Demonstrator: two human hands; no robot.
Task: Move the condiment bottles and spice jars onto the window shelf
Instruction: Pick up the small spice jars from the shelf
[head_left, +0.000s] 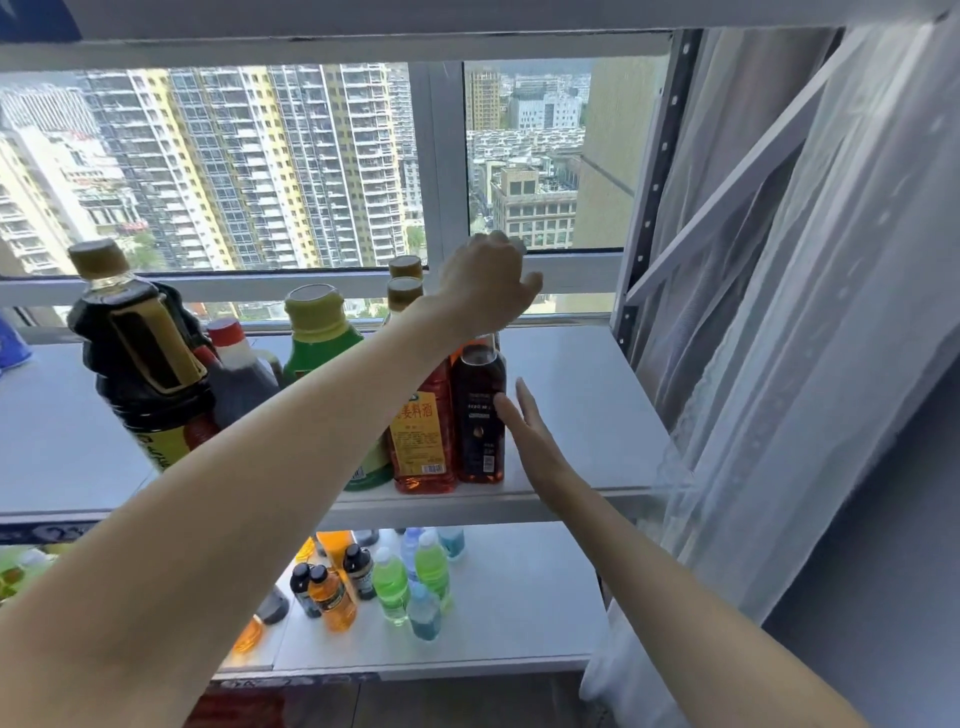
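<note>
Along the window shelf (582, 395), from your left, stand a tall dark soy sauce bottle (140, 358) with a gold cap, a squat dark bottle with a red cap (236, 371), and a green plastic bottle (319, 338) with a yellow-green lid, all packed close, probably to leave the shelf's right side free. Next comes the orange cooking wine bottle (423, 436), clear plastic with a yellow label, and touching it the dark brown bottle (479, 415), slim and glossy, near the shelf's front edge. Your left hand (485, 288) reaches over the top of that dark bottle, fingers curled down around its neck or cap; the grip looks closed on it, though the cap itself is hidden. Your right hand (530, 431) lies flat, fingers straight and together, touching the bottle's right side, likely to steady it upright. Below, on the lower shelf (519, 613), small plastic drink bottles (410, 582) stand clustered. A sheer white curtain (810, 312) hangs at the right.
</note>
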